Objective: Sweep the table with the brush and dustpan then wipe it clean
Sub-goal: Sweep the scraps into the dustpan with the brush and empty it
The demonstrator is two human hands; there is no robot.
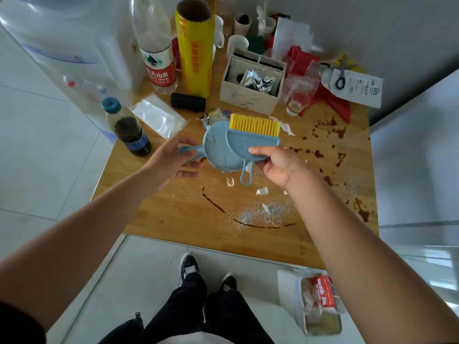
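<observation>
The left hand (171, 158) has its fingers curled round the handle of the blue dustpan (218, 145). The right hand (278, 166) pinches the blue back of the brush (254, 124), which sits tucked in the pan, its yellow hairs pointing to 12 o'clock. Both are held up over the table (173, 209). It looks like no sweeping is done yet. Crumbs (263, 214) lie at 5 o'clock from the pan and brown stains (327, 131) at 3 o'clock. Wiping comes after. A box (250, 88) crowds 12 o'clock and a dark bottle (131, 135) stands at 9 o'clock. There is more open room near the table edge at 6 o'clock.
</observation>
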